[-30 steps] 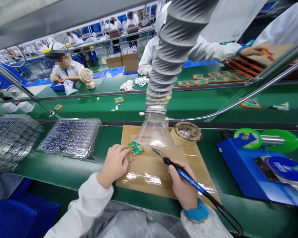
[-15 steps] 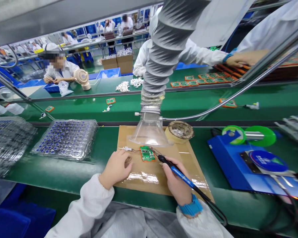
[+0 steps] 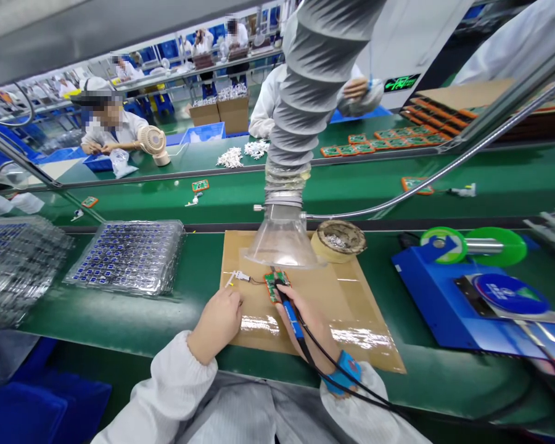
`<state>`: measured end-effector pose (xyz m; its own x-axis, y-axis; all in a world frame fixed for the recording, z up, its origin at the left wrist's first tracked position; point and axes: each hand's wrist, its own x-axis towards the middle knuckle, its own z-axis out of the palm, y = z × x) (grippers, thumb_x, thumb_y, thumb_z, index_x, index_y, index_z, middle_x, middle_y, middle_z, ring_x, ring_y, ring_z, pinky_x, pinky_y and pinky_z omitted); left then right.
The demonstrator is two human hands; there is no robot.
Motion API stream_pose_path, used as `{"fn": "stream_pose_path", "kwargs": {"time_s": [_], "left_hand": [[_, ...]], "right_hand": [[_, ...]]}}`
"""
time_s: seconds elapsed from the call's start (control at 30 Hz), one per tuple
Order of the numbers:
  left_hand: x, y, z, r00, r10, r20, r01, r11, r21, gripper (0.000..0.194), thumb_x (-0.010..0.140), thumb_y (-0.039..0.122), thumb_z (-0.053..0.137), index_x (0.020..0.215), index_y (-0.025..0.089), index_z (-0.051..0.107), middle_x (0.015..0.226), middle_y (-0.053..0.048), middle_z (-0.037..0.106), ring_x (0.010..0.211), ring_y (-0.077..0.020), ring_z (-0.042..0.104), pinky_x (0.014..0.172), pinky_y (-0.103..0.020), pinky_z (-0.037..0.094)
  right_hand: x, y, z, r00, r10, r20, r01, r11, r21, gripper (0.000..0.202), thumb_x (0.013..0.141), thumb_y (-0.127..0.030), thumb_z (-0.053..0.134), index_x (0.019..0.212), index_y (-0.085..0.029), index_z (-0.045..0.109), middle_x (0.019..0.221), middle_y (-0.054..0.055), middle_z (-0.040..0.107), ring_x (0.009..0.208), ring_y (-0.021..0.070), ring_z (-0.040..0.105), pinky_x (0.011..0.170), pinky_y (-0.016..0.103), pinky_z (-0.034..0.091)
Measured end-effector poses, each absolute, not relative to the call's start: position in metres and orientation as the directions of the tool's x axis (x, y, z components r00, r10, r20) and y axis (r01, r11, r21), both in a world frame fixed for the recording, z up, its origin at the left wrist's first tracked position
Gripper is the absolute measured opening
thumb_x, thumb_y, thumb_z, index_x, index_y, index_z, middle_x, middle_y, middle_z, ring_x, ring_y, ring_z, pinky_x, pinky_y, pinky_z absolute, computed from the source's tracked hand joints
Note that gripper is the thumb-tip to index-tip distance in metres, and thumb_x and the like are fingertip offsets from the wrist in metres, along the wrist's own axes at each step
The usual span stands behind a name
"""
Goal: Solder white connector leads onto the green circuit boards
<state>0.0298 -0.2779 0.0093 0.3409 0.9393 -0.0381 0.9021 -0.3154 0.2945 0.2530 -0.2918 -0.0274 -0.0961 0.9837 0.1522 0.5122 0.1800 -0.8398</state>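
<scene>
On the brown cardboard sheet (image 3: 351, 320) lies a green circuit board (image 3: 272, 285) with an orange edge. Thin wires run left from it to a small white plastic connector (image 3: 242, 275) with a yellow spot near one end. My left hand (image 3: 218, 320) is curled, its fingertips closed at the connector's near end. A blue and black soldering iron (image 3: 290, 316) is gripped in my right hand (image 3: 311, 324), held steeply over the board. The iron and the fingers cover part of the board, so the tip's exact contact is hidden.
A clear fume hood (image 3: 284, 240) hangs just above the board. Behind it stands a round tub (image 3: 337, 240) with metallic bits. A blue solder-reel stand (image 3: 425, 296) is right; stacked clear trays (image 3: 124, 256) are left. Other boards (image 3: 200, 185) lie on the green belt; co-workers sit beyond.
My right hand has moved left, bringing the soldering iron over the board and turning it steeper. My left hand has closed at the connector's end. Across the belt, a co-worker's arm has drawn back from the boards.
</scene>
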Motion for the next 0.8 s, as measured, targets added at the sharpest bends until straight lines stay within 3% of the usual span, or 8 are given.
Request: {"fn": "stream_pose_path", "kwargs": {"time_s": [0.2, 0.37, 0.43, 0.5, 0.6, 0.7, 0.8], "left_hand": [[0.022, -0.293, 0.006, 0.345, 0.933, 0.101, 0.865, -0.358, 0.352, 0.021, 0.087, 0.003, 0.054, 0.099, 0.019, 0.064, 0.094, -0.006, 0.07, 0.09, -0.0227, 0.064, 0.082, -0.037, 0.055], [0.013, -0.303, 0.02, 0.302, 0.953, -0.018, 0.903, -0.28, 0.327, 0.015, 0.086, 0.005, 0.058, 0.091, 0.018, 0.065, 0.094, -0.008, 0.069, 0.092, -0.0258, 0.063, 0.083, -0.041, 0.055], [0.016, -0.302, 0.026, 0.302, 0.952, -0.056, 0.872, -0.252, 0.419, 0.02, 0.083, 0.003, 0.057, 0.092, 0.017, 0.069, 0.092, -0.008, 0.069, 0.09, -0.0244, 0.064, 0.084, -0.04, 0.054], [0.024, -0.301, 0.03, 0.294, 0.952, -0.088, 0.766, -0.179, 0.618, 0.024, 0.081, 0.005, 0.06, 0.098, 0.016, 0.073, 0.09, -0.007, 0.069, 0.083, -0.0207, 0.065, 0.078, -0.035, 0.055], [0.045, -0.3, 0.033, 0.313, 0.931, -0.189, 0.388, 0.056, 0.92, 0.02, 0.084, 0.022, 0.065, 0.101, 0.016, 0.074, 0.093, -0.006, 0.066, 0.07, -0.0142, 0.065, 0.062, -0.027, 0.053], [0.065, -0.3, 0.033, 0.39, 0.873, -0.294, 0.058, 0.295, 0.954, 0.035, 0.085, 0.047, 0.07, 0.089, 0.012, 0.07, 0.085, -0.005, 0.064, 0.057, -0.0105, 0.062, 0.05, -0.022, 0.05], [0.076, -0.301, 0.032, 0.435, 0.838, -0.329, -0.012, 0.371, 0.929, 0.049, 0.081, 0.061, 0.073, 0.078, 0.012, 0.067, 0.065, 0.0, 0.058, 0.046, -0.0075, 0.054, 0.043, -0.019, 0.044]], "right_hand": [[0.266, -0.31, -0.032, -0.055, 0.976, 0.213, 0.502, 0.211, -0.839, 0.038, 0.099, -0.045, 0.058, 0.132, -0.029, 0.063, 0.121, 0.006, 0.076, 0.108, 0.027, 0.074, 0.091, 0.041, 0.061], [0.266, -0.316, -0.031, 0.021, 0.972, 0.233, 0.431, 0.201, -0.879, 0.036, 0.097, -0.041, 0.062, 0.131, -0.028, 0.062, 0.121, 0.006, 0.076, 0.114, 0.027, 0.072, 0.096, 0.041, 0.058], [0.263, -0.317, -0.029, 0.042, 0.971, 0.236, 0.401, 0.2, -0.894, 0.035, 0.097, -0.041, 0.062, 0.13, -0.029, 0.063, 0.12, 0.006, 0.077, 0.114, 0.0268, 0.072, 0.097, 0.042, 0.058], [0.259, -0.318, -0.027, 0.042, 0.972, 0.233, 0.354, 0.204, -0.913, 0.033, 0.097, -0.039, 0.063, 0.128, -0.029, 0.063, 0.116, 0.006, 0.078, 0.112, 0.0262, 0.073, 0.097, 0.042, 0.058], [0.251, -0.322, -0.023, 0.034, 0.981, 0.189, 0.236, 0.175, -0.956, 0.031, 0.096, -0.038, 0.064, 0.125, -0.028, 0.064, 0.11, 0.006, 0.079, 0.106, 0.025, 0.075, 0.093, 0.04, 0.061], [0.243, -0.326, -0.014, 0.086, 0.99, 0.114, 0.078, 0.107, -0.991, 0.033, 0.092, -0.039, 0.071, 0.121, -0.027, 0.065, 0.106, 0.006, 0.079, 0.098, 0.0243, 0.077, 0.086, 0.039, 0.064], [0.24, -0.326, 0.0, 0.145, 0.988, 0.062, -0.058, 0.071, -0.996, 0.034, 0.087, -0.038, 0.076, 0.117, -0.027, 0.066, 0.101, 0.006, 0.079, 0.089, 0.0231, 0.077, 0.077, 0.037, 0.066]]}}
